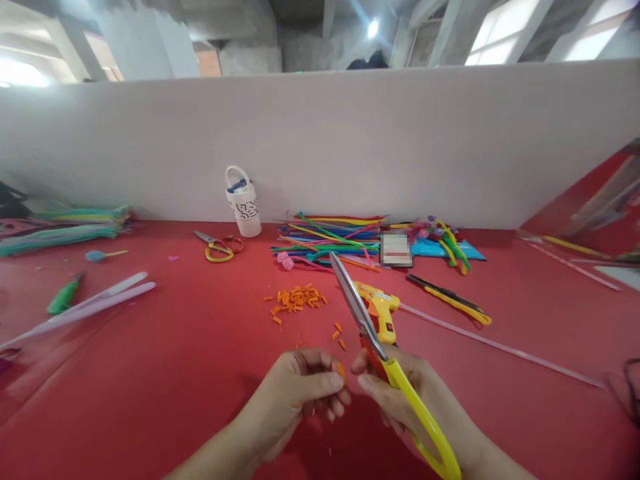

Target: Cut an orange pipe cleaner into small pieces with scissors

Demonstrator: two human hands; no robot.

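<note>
Between the thumb and fingers of my left hand (305,387) is a small orange piece (341,371), like a snipped bit of pipe cleaner. My right hand (410,387) grips a pair of scissors (356,300) with yellow and red handles, blades pointing up and away, apparently closed together. Both hands are low over the table, close to each other. Ahead of them lies a pile of short orange pieces (299,297), with several loose ones (339,336) nearer my hands. A yellow glue gun (383,312) rests just behind the scissors.
A red table (190,373) runs to a pale partition (320,147). Along it stand a white cup (246,210), a second pair of scissors (219,248) and a bundle of colourful pipe cleaners (330,233). A yellow-and-black tool (453,300) and a clear glue stick (500,343) lie right.
</note>
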